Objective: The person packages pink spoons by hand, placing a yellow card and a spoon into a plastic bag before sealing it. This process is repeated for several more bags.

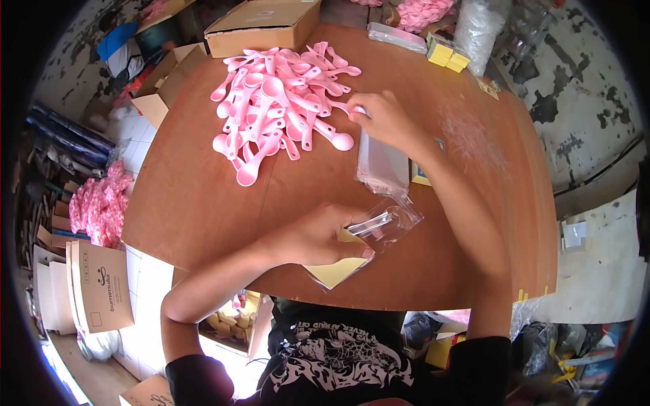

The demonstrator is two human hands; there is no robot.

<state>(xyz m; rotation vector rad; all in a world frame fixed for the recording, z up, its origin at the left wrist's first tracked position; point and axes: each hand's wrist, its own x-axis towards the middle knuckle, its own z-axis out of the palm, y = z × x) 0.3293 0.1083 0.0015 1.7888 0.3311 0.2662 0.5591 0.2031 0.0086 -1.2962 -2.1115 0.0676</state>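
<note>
My left hand (313, 237) is closed on a clear plastic bag (398, 224) near the table's front edge. A yellow card (336, 271) sits at the bag's lower end, partly covered by my thumb. My right hand (384, 123) pinches one pink spoon (340, 106) at the right side of a heap of pink spoons (271, 91). Below that hand lies a stack of clear plastic bags (382, 166). Beside the stack, my right forearm partly hides a yellow and blue item (420, 174).
A cardboard box (264, 30) stands behind the heap. Toward the back right are small yellow boxes (447, 54) and a roll of clear wrap (481, 34). Cartons (100, 287) and pink packing material (101, 203) are at the left. A box of yellow pieces (230, 325) sits below the table edge.
</note>
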